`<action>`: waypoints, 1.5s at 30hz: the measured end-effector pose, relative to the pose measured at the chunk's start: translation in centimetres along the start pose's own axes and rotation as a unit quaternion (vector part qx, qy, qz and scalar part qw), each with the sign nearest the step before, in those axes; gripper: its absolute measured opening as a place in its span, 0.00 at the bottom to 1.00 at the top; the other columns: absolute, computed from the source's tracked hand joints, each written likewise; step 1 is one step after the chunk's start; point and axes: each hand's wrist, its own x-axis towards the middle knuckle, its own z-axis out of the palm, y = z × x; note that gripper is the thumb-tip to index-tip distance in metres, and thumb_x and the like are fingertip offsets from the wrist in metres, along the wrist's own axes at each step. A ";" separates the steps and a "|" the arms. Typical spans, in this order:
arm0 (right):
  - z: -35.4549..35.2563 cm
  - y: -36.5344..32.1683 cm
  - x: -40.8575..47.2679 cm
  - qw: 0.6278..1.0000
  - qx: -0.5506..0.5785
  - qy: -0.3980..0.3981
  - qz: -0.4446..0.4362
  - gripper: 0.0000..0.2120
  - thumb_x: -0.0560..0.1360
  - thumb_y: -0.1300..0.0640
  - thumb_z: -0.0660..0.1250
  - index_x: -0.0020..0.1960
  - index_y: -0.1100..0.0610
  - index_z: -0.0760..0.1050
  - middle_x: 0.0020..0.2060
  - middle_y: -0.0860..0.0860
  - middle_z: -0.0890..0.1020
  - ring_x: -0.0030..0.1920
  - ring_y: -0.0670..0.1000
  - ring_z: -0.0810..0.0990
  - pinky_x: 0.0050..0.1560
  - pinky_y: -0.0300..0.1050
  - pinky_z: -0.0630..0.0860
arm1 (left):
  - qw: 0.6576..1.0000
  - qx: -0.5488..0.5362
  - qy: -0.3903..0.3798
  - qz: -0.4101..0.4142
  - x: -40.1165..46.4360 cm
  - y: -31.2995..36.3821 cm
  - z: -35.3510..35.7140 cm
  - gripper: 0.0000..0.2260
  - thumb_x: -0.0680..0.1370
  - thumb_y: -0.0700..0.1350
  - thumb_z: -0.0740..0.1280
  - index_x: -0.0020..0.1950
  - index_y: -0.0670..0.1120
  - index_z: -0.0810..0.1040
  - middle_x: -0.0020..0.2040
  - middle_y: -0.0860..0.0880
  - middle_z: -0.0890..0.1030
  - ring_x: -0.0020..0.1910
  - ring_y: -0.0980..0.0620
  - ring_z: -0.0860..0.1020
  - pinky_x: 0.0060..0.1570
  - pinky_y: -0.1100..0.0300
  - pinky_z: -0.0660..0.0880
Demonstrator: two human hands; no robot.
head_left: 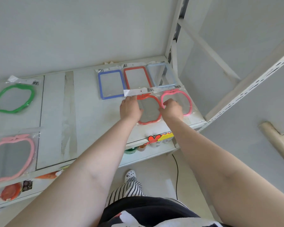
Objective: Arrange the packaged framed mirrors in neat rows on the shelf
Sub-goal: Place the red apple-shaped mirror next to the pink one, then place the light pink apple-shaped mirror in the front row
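Left hand (129,108) covers the nine o'clock edge of the red apple mirror (148,110), so the grip there can't be read. Right hand (171,108) hides the join between it and the pink apple mirror (176,102). At eight o'clock, the pale pink mirror (11,158) runs off-frame. Barcode labels (150,90): too small to read.
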 end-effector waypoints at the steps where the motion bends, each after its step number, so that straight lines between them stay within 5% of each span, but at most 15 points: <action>1: 0.0 -0.2 -0.9 1.000 -0.001 -0.010 -0.028 0.17 0.74 0.56 0.68 0.62 0.57 0.74 0.57 0.56 0.79 0.61 0.59 0.75 0.56 0.52 0.76 | 1.000 -0.002 0.007 0.003 -0.9 -0.3 -0.7 0.25 0.73 0.44 0.67 0.71 0.48 0.68 0.65 0.42 0.73 0.64 0.40 0.72 0.62 0.50 0.71; 14: 4.7 -5.4 -16.9 0.945 -0.058 -0.125 -0.297 0.20 0.74 0.54 0.68 0.65 0.52 0.74 0.61 0.52 0.78 0.64 0.55 0.72 0.58 0.46 0.72 | 0.989 -0.024 0.050 -0.137 -18.4 -13.5 -7.6 0.22 0.74 0.43 0.66 0.69 0.49 0.72 0.66 0.46 0.76 0.64 0.44 0.74 0.61 0.55 0.72; 22: 9.4 -11.8 -25.2 0.907 -0.099 -0.158 -0.376 0.20 0.74 0.53 0.67 0.66 0.52 0.72 0.60 0.52 0.78 0.64 0.55 0.71 0.59 0.47 0.71 | 0.978 -0.049 0.103 -0.175 -25.0 -22.1 -11.7 0.22 0.75 0.41 0.66 0.69 0.47 0.72 0.66 0.46 0.76 0.64 0.44 0.75 0.61 0.53 0.74; 35: 20.3 -21.9 -38.3 0.924 -0.080 -0.152 -0.341 0.22 0.74 0.52 0.67 0.67 0.50 0.72 0.57 0.52 0.80 0.63 0.54 0.73 0.56 0.48 0.74 | 0.980 -0.018 0.097 -0.171 -31.8 -41.4 -19.5 0.22 0.73 0.41 0.67 0.68 0.49 0.73 0.65 0.46 0.77 0.65 0.44 0.75 0.61 0.53 0.73; 45: 23.2 -25.1 -37.3 0.956 -0.101 -0.110 -0.254 0.21 0.74 0.51 0.67 0.66 0.50 0.72 0.60 0.51 0.79 0.65 0.54 0.72 0.60 0.50 0.74 | 0.987 -0.051 0.062 -0.142 -27.6 -46.9 -19.7 0.22 0.76 0.43 0.65 0.70 0.48 0.71 0.67 0.45 0.76 0.66 0.44 0.74 0.62 0.53 0.71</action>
